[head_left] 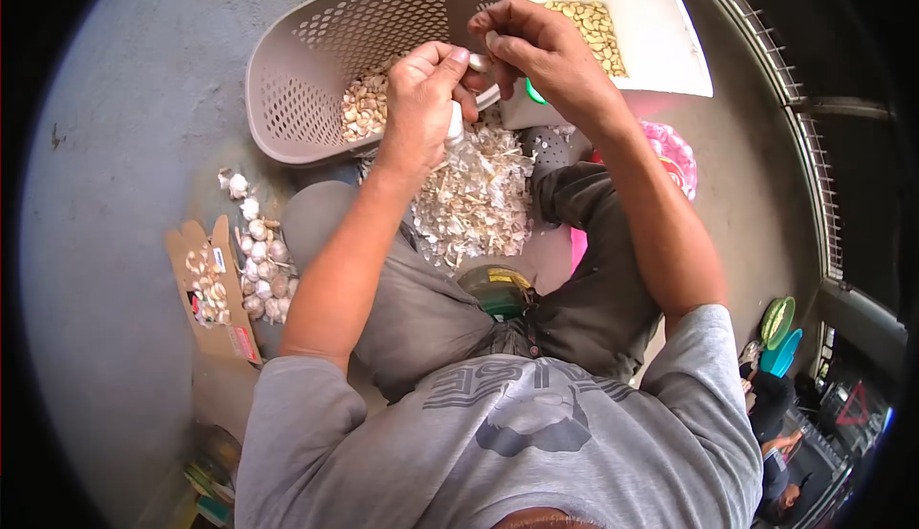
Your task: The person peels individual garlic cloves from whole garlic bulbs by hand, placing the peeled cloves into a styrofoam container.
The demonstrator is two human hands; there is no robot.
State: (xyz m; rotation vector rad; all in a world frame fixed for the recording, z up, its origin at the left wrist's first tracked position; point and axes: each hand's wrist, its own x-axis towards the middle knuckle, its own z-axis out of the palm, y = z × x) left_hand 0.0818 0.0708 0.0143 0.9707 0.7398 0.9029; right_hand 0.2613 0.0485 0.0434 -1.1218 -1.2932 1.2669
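Observation:
In my left hand point(418, 98), thumb and forefinger pinch a pale garlic clove point(479, 63). A white piece point(455, 125) shows under the same palm. My right hand point(546, 50) is beside the clove, with thumb and fingers drawn together; what they hold, if anything, I cannot tell. Both hands are over the front rim of a grey-beige perforated basket point(287, 60). Unpeeled garlic cloves point(366, 108) lie in its bottom. Below my hands, a heap of papery garlic skins point(474, 194) spreads between my legs.
To the right of the basket, a white container point(665, 36) holds peeled cloves point(593, 26). Whole garlic bulbs point(268, 266) lie by my left knee, next to an open cardboard box point(230, 333) with garlic. A pink patterned item point(675, 151) is by my right leg. Another person point(771, 433) is far right.

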